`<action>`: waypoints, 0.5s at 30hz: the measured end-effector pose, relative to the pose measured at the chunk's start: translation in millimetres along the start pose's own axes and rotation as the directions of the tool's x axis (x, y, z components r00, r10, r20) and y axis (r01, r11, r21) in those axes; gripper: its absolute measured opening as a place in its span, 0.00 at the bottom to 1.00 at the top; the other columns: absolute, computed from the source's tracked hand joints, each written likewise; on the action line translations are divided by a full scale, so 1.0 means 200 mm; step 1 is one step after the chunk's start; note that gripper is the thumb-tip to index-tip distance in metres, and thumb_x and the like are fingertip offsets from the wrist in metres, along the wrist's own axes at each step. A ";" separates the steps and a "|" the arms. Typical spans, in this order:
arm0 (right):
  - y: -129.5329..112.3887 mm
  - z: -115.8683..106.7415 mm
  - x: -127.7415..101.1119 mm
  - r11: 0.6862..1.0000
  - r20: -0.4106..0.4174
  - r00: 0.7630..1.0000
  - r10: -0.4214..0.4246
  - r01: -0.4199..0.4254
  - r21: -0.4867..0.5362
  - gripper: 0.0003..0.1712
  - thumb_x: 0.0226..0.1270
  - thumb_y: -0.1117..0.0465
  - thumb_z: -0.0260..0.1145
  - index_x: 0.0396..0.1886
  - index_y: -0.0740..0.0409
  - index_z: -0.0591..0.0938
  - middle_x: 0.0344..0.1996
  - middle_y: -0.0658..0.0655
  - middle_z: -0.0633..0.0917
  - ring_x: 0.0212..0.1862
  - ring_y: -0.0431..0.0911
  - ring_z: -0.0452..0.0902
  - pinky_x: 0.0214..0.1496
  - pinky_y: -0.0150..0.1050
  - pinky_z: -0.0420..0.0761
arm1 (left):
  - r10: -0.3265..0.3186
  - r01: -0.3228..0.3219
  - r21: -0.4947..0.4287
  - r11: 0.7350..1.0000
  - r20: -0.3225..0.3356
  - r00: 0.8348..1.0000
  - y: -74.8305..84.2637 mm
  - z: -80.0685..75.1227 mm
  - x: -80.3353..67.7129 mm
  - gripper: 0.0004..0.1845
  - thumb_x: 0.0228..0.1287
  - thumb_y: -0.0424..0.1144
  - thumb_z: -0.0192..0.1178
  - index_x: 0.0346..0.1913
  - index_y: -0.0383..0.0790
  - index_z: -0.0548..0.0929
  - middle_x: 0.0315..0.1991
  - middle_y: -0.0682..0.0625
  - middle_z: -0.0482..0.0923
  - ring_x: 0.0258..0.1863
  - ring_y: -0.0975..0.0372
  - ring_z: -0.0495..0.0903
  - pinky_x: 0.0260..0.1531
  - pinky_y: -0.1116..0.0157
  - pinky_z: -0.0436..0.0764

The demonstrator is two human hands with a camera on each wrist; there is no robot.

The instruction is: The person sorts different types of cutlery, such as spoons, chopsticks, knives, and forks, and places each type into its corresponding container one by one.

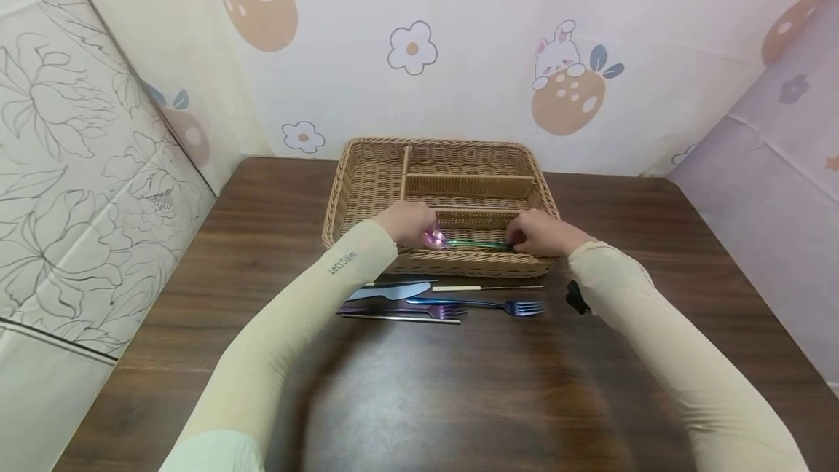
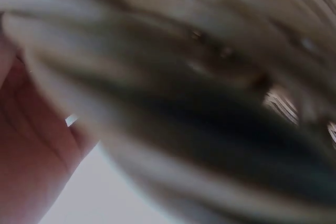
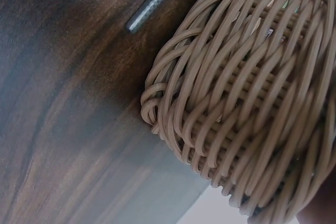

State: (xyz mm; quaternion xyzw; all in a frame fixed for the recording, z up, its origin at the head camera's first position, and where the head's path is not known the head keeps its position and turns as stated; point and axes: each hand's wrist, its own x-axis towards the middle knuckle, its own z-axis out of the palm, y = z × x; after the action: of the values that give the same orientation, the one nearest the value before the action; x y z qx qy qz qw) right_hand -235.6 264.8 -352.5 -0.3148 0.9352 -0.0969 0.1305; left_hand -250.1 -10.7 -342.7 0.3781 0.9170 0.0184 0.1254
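A wicker basket (image 1: 475, 264) with several compartments stands against the back of the table. Over its front compartment, my left hand (image 1: 408, 224) pinches the purple end of a shiny purple-and-green spoon (image 1: 475, 244). At the spoon's green right end, my right hand (image 1: 539, 233) holds it with curled fingers. The spoon lies level, low inside the compartment; both its tips are partly hidden by fingers. In the left wrist view, blurred wicker covers most of the picture, with the left palm (image 2: 37, 140) at the side. Woven basket wall (image 3: 236, 87) fills much of the right wrist view.
In front of the basket lie a blue knife (image 1: 390, 291), a blue fork (image 1: 521, 308), a purple fork (image 1: 446, 311), a dark thin stick (image 1: 400, 318) and a white-handled thin stick (image 1: 459, 288). The left sleeve covers some of their ends. Patterned sheets hang behind the table (image 1: 406, 399).
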 end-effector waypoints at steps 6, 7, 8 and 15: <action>0.01 0.01 0.00 1.000 0.006 1.000 0.019 -0.019 0.004 0.05 0.58 0.70 0.69 0.35 0.62 0.85 0.30 0.55 0.84 0.32 0.44 0.79 0.37 0.44 0.80 | -0.002 0.002 0.005 1.000 0.001 1.000 0.01 0.00 0.00 0.16 0.63 0.52 0.61 0.41 0.42 0.83 0.36 0.53 0.81 0.34 0.63 0.79 0.41 0.64 0.79; 0.02 0.01 0.01 1.000 0.007 1.000 0.022 -0.022 0.006 0.05 0.58 0.69 0.69 0.35 0.62 0.85 0.29 0.55 0.84 0.32 0.44 0.79 0.37 0.44 0.80 | -0.002 0.002 0.003 1.000 0.000 1.000 0.01 0.00 0.01 0.16 0.63 0.52 0.61 0.40 0.42 0.84 0.35 0.53 0.81 0.33 0.63 0.79 0.40 0.65 0.79; 0.02 0.01 0.01 1.000 0.008 1.000 0.023 -0.023 0.009 0.05 0.58 0.69 0.69 0.35 0.61 0.85 0.30 0.55 0.84 0.33 0.44 0.79 0.37 0.45 0.80 | -0.003 0.003 0.000 1.000 0.003 1.000 0.01 0.00 0.01 0.15 0.63 0.52 0.61 0.40 0.43 0.84 0.35 0.54 0.81 0.32 0.64 0.79 0.38 0.66 0.79; 0.02 0.01 0.01 1.000 0.013 0.999 0.031 -0.031 0.006 0.05 0.57 0.70 0.69 0.35 0.61 0.85 0.30 0.54 0.84 0.33 0.44 0.79 0.37 0.45 0.80 | -0.001 0.001 0.003 1.000 0.001 1.000 0.00 0.01 0.02 0.14 0.63 0.51 0.62 0.40 0.44 0.84 0.34 0.55 0.82 0.30 0.66 0.78 0.36 0.68 0.78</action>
State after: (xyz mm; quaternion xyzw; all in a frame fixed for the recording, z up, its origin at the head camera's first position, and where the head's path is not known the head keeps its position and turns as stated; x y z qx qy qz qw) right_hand -239.5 265.8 -355.5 -0.3006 0.9388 -0.0956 0.1386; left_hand -252.0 -8.1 -344.8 0.3778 0.9172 0.0169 0.1254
